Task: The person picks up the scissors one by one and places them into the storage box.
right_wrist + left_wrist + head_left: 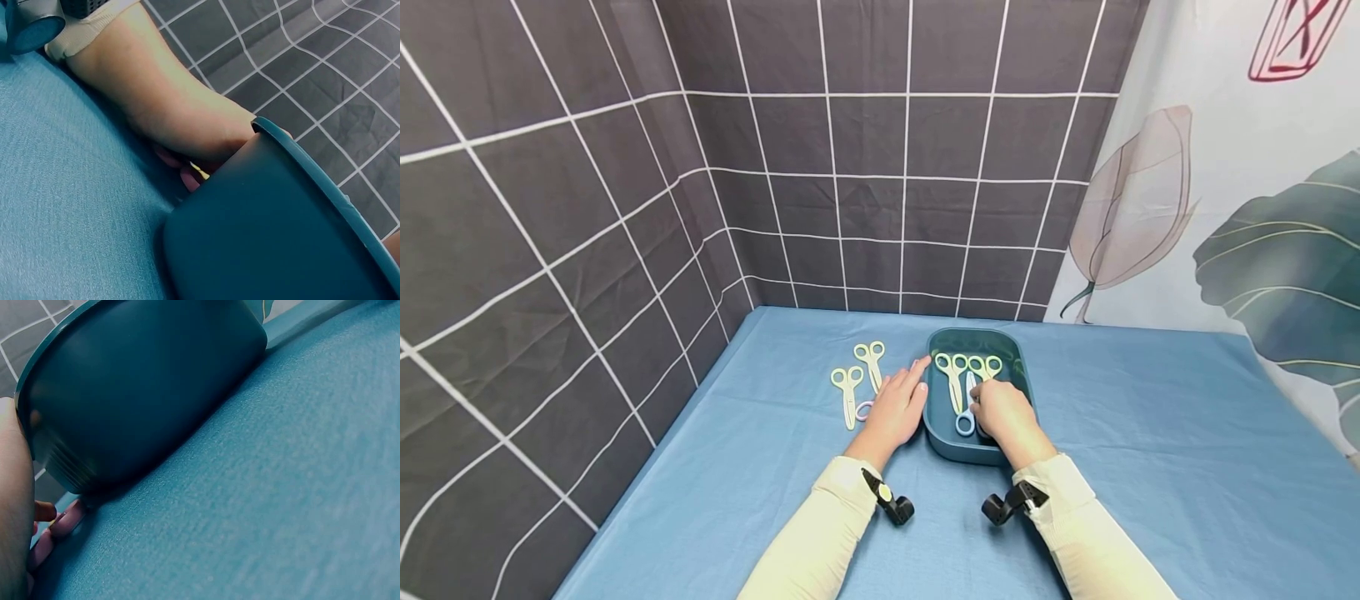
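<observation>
A dark teal tray (pixel 973 454) stands on the blue cloth, holding green-yellow scissors (pixel 953 379), a second green-yellow pair (pixel 987 365) and light-blue-handled scissors (pixel 966 417). Its left wall is met by my left hand (pixel 897 407), fingers extended along the outside. Inside the tray, my right hand (pixel 1006 417) reaches down with bent fingers beside the blue-handled scissors; its fingertips are hidden, so any grip is unclear. Left of my left hand lie pale yellow scissors (pixel 848 392) and another such pair (pixel 870 360). Pink scissor handles (pixel 67 519) show under that hand in the left wrist view.
Blue cloth (pixel 1150 433) covers the table. A dark grey white-gridded curtain (pixel 865 133) rises behind and at the left, and a leaf-printed white curtain (pixel 1217 125) hangs at the right. Each wrist wears a small black camera (pixel 895 507).
</observation>
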`<action>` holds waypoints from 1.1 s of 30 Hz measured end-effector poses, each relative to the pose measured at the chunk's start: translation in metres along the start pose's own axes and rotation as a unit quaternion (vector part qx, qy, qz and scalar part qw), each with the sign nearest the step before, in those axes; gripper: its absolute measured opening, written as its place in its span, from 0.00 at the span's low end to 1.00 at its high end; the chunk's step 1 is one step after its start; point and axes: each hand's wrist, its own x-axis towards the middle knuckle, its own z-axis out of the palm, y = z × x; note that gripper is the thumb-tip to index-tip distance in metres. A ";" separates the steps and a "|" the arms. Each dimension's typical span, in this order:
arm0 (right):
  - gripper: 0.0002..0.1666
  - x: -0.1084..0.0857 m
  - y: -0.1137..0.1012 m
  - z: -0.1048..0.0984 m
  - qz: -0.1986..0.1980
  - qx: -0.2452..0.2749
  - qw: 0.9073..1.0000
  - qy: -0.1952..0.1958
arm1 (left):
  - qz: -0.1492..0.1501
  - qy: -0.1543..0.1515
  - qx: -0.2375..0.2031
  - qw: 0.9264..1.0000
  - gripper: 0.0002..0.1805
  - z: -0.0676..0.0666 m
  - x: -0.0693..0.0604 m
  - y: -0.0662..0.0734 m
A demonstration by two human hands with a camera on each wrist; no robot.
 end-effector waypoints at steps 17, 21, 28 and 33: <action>0.16 0.002 -0.001 -0.005 -0.014 0.017 0.997 0.075 | -0.003 -0.007 0.006 1.000 0.28 0.001 0.001 -0.003; 0.15 0.004 0.003 -0.013 -0.065 0.061 0.989 0.116 | -0.007 -0.009 0.011 1.000 0.28 0.002 0.001 -0.004; 0.12 0.007 0.025 -0.027 -0.169 0.154 0.950 0.213 | -0.011 -0.012 0.008 1.000 0.28 0.003 0.002 -0.004; 0.21 0.010 0.052 -0.030 -0.233 0.171 0.934 0.210 | -0.007 -0.010 0.007 1.000 0.28 0.003 0.002 -0.004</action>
